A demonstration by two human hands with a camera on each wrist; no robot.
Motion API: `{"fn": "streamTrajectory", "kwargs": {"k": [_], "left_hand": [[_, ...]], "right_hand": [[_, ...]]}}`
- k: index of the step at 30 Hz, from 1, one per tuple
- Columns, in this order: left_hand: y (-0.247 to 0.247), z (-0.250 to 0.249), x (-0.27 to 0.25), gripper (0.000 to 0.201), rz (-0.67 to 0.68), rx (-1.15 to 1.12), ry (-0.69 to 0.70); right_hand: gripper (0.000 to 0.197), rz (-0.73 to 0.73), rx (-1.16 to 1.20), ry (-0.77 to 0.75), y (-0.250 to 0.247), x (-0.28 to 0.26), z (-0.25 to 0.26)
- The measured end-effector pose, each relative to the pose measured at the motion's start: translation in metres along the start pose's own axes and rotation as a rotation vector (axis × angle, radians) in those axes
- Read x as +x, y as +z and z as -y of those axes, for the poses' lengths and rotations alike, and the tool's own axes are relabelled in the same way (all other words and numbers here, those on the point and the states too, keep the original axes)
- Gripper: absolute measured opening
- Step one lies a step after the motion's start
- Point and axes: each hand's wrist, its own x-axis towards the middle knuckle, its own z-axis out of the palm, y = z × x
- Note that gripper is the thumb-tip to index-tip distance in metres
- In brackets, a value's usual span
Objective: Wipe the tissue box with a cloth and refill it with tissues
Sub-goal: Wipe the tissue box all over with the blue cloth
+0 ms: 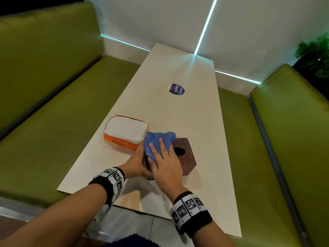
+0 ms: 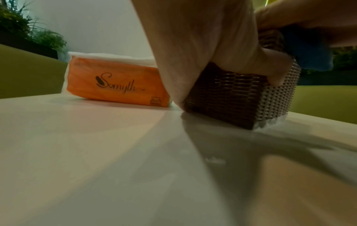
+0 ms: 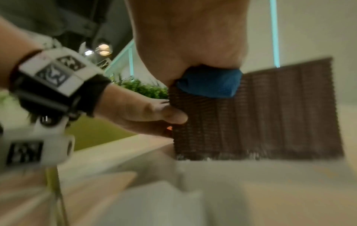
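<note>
A brown woven tissue box (image 1: 186, 157) with a dark oval opening on top stands on the white table (image 1: 178, 107). My left hand (image 1: 138, 162) grips its near-left corner, thumb on the front face and fingers round the left side. My right hand (image 1: 164, 158) lies flat on a blue cloth (image 1: 156, 139) and presses it onto the box top. In the left wrist view the box (image 2: 231, 94) sits under my palm. The right wrist view is blurred and shows the cloth (image 3: 209, 84) at the upper edge of the box (image 3: 270, 114). An orange pack of white tissues (image 1: 125, 132) lies just left of the box.
A round blue sticker (image 1: 176, 89) is on the table farther back. Green padded benches (image 1: 53, 113) run along both sides, and a white wall with a lit strip closes the far end. A plant (image 1: 315, 52) stands at the far right.
</note>
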Motion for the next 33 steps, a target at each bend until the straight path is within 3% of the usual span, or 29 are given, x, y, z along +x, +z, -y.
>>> {"fn": "streamTrajectory", "kwargs": {"k": [3,6,8,12,14,17,20,22,24,27,30,33], "left_hand": [[0.001,0.002,-0.001,0.129,-0.031,-0.003,-0.001],[0.002,0.000,0.000,0.126,-0.043,0.024,0.005],[0.003,-0.001,0.001,0.124,-0.038,0.039,-0.001],[0.003,0.001,0.003,0.132,-0.039,0.038,-0.022],[0.004,0.002,0.002,0.134,-0.040,0.025,-0.034],[0.004,0.000,0.003,0.133,-0.054,0.051,-0.016],[0.005,-0.001,0.004,0.128,-0.044,0.056,-0.015],[0.005,-0.001,0.006,0.131,-0.041,0.074,-0.025],[0.005,0.002,0.006,0.137,-0.043,0.067,-0.033],[0.005,0.005,0.004,0.140,-0.062,0.047,-0.045],[0.004,0.004,0.005,0.135,-0.046,0.049,-0.021],[0.002,0.003,0.006,0.133,-0.023,0.016,-0.026]], "right_hand": [[0.057,0.051,-0.008,-0.025,-0.003,-0.005,-0.035],[0.061,-0.023,0.070,0.198,-0.013,-0.013,-0.082],[0.063,-0.074,0.080,0.343,-0.014,-0.013,-0.072],[0.047,-0.133,0.054,0.122,-0.001,-0.015,0.002],[0.049,-0.100,0.063,0.012,0.003,-0.021,-0.003],[0.047,-0.034,0.067,0.112,-0.002,-0.022,-0.053],[0.045,-0.134,0.094,0.344,-0.009,-0.017,-0.063],[0.048,-0.154,0.053,0.291,-0.005,-0.017,-0.028],[0.048,-0.147,0.082,0.124,0.005,-0.023,0.001],[0.050,-0.055,0.087,0.063,0.002,-0.026,-0.021],[0.044,-0.048,0.123,0.244,-0.013,-0.023,-0.072],[0.048,-0.146,0.306,0.450,-0.034,-0.020,-0.079]]}}
